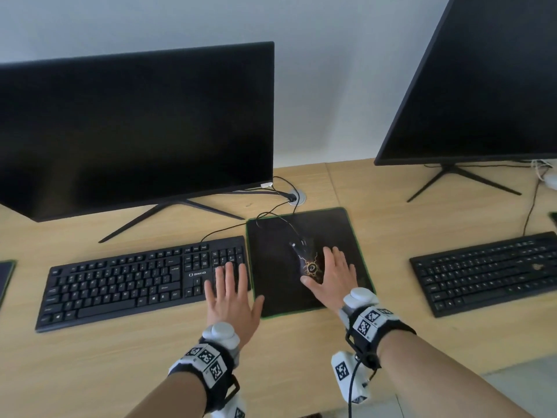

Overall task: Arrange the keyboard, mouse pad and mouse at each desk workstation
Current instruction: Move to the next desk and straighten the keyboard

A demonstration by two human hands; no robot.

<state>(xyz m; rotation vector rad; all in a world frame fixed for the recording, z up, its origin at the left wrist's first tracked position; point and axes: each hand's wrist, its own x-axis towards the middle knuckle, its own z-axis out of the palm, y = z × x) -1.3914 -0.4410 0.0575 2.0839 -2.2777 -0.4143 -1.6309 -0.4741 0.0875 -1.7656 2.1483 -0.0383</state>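
Note:
A black keyboard (126, 282) lies on the wooden desk (105, 363) in front of the left monitor. Just right of it sits a black mouse pad (271, 236) with a green edge. A black wired mouse (304, 254) with a gold lightning pattern rests on the pad, its cable running back to a desk grommet. My left hand (232, 300) is open, fingers spread over the keyboard's right end. My right hand (331, 276) is open too, flat on the pad beside the mouse, thumb by its rear. Neither hand grips anything.
The left monitor (135, 131) stands behind the keyboard. A second monitor (476, 79) and second black keyboard (488, 270) occupy the right workstation. Another pad's corner (6, 276) shows at the far left. Cables enter the grommet (295, 197). The desk's front edge is near my forearms.

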